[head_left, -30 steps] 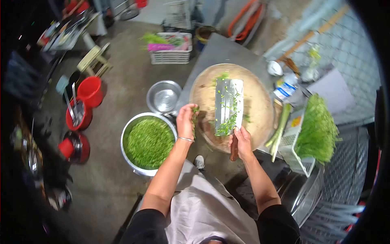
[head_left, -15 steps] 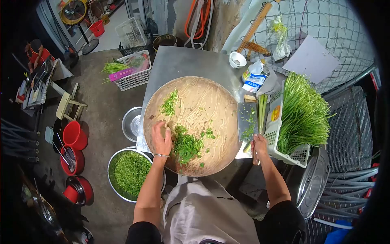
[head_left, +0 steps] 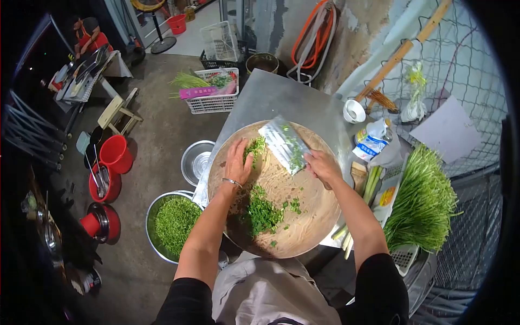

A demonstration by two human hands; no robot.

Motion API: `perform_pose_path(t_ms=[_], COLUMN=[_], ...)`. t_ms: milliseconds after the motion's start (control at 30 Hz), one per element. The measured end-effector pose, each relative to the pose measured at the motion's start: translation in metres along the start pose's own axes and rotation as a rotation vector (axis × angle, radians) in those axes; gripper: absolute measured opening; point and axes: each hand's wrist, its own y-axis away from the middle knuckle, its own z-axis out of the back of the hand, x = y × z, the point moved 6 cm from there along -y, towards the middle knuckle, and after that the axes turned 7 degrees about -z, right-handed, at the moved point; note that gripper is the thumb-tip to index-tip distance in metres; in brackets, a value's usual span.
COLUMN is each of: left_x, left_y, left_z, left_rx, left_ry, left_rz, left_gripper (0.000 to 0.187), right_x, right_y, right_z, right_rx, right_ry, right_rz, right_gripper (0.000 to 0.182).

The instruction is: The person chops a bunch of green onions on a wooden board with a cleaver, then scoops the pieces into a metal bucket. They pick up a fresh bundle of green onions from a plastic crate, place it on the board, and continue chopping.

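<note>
Print present, none legible

White characters on the purple strip [head_left: 197, 92] across a basket [head_left: 214, 106], upper left of centre, are too small to read. So is the lettering on the blue-and-white bag [head_left: 371, 146], right of centre, and the yellow crate label [head_left: 387, 196] below it.

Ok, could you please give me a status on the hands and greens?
Right hand holding cleaver. Left hand beside small greens pile. Larger pile apart on board. No obstruction visible.
</note>
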Motion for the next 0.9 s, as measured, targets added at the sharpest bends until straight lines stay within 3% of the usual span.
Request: perform_pose_path(t_ms=[100, 267, 500, 633, 800, 900], left_x=[-0.001, -0.025, -0.086, -0.082, -0.073, -0.09], left_y=[0.002, 0.049, 0.138, 0.149, 0.145, 0.148], left_z=[0.003, 0.019, 0.039, 0.063, 0.041, 0.024], left_rx=[0.004, -0.015, 0.112, 0.004, 0.032, 0.058], left_ry=[0.027, 0.003, 0.091, -0.052, -0.215, -0.143], left_rz=[0.015, 0.002, 0.086, 0.03, 0.042, 0.039], left_gripper=[0.046, 0.041, 0.041, 0.052, 0.072, 0.073], right_x=[0.044, 0.051, -0.006, -0.055, -0.167, -0.205], right_y=[-0.012, -0.01, 0.059, 0.105, 0.158, 0.187], right_z=[-0.02, -0.039, -0.035, 0.007, 0.056, 0.034], right_rx=[0.113, 0.279, 0.323, 0.17, -0.151, -0.212], right_ry=[0.285, 0.65, 0.726, 0.463, -0.036, -0.175], right_rz=[0.106, 0.325, 0.492, 0.261, -0.128, -0.138], right_gripper=[0.034, 0.04, 0.038, 0.036, 0.034, 0.03])
